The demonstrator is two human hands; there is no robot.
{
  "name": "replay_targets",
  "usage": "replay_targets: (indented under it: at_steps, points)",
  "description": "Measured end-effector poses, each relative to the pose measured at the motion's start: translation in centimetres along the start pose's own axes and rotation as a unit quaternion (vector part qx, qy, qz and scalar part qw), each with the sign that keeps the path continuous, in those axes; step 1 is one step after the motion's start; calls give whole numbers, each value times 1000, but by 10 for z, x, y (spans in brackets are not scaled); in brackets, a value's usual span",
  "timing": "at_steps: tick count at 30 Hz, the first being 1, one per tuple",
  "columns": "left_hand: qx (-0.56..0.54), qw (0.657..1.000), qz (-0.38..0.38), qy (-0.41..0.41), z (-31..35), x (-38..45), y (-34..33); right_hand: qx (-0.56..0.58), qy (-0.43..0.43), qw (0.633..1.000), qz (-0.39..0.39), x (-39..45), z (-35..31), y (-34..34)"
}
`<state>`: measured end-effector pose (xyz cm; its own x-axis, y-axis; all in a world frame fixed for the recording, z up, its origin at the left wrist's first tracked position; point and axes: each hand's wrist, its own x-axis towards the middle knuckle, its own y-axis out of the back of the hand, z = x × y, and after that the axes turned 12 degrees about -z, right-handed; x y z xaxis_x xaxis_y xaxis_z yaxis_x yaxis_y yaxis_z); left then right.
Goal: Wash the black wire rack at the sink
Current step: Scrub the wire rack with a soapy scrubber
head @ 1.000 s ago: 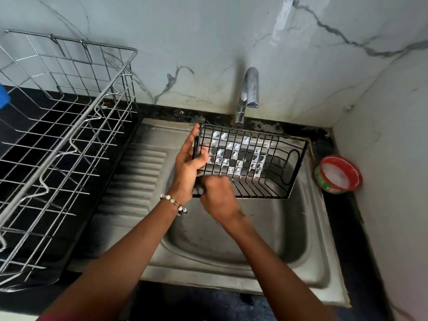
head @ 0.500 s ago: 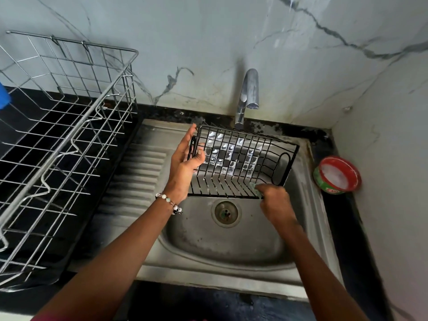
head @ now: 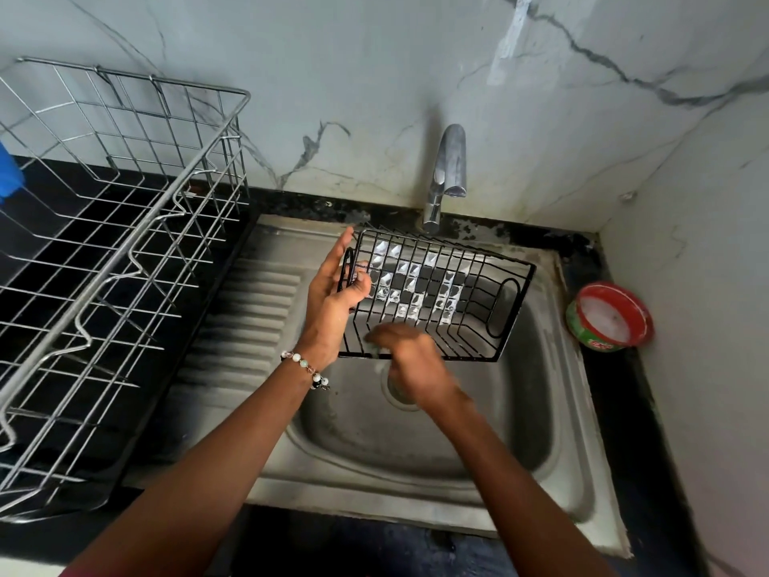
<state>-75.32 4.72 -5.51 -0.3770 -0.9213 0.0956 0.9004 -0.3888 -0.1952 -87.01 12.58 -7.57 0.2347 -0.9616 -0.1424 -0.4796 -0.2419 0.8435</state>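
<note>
The black wire rack (head: 466,285) is held tilted over the steel sink basin (head: 520,410), its open side facing me, soap film glinting in some of its grid squares. My left hand (head: 333,297) grips the rack's left end, thumb hooked over the wires. My right hand (head: 412,360), blurred by motion, presses a pale scrub pad (head: 376,349) against the rack's lower front edge. Most of the pad is hidden under my fingers. The drain is partly covered by my right hand.
A steel tap (head: 447,168) stands behind the rack; no water runs from it. A red-rimmed tub of white dish soap (head: 607,318) sits on the black counter at the right. A large steel dish-drying rack (head: 104,264) fills the counter at the left, beside the ribbed drainboard (head: 249,326).
My right hand with the pad has slid left along the rack's lower edge, from its right part toward the middle. The left hand keeps its grip; the rack tilted slightly.
</note>
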Motion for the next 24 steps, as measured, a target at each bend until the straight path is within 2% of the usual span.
replay_targets:
  at_steps: [3, 6, 9, 11, 15, 19, 22, 24]
  points:
    - [5, 1000, 12, 3, 0, 0, 7, 13, -95, 995, 12, -20, 44, 17]
    - [9, 1000, 15, 11, 1, -1, 9, -35, -176, 984, 6, -28, 72, 30]
    - [12, 1000, 11, 15, -1, -2, 4, -57, -269, 961, -12, -25, 65, 39]
    - [3, 1000, 9, 14, -2, -2, 0, -78, -295, 952, -17, -17, 46, 39]
    - [-13, 1000, -6, 16, -2, -1, -10, -90, -243, 966, -17, 3, -1, 26]
    - [-12, 999, -19, 40, -5, -1, -10, -20, -156, 987, -18, 18, -43, 15]
    - [-11, 999, -15, 43, -5, -3, -8, 43, -59, 997, -22, 19, -37, 10]
    - [-7, 999, -8, 39, -4, -2, -3, 62, -36, 997, -31, 13, -8, 6]
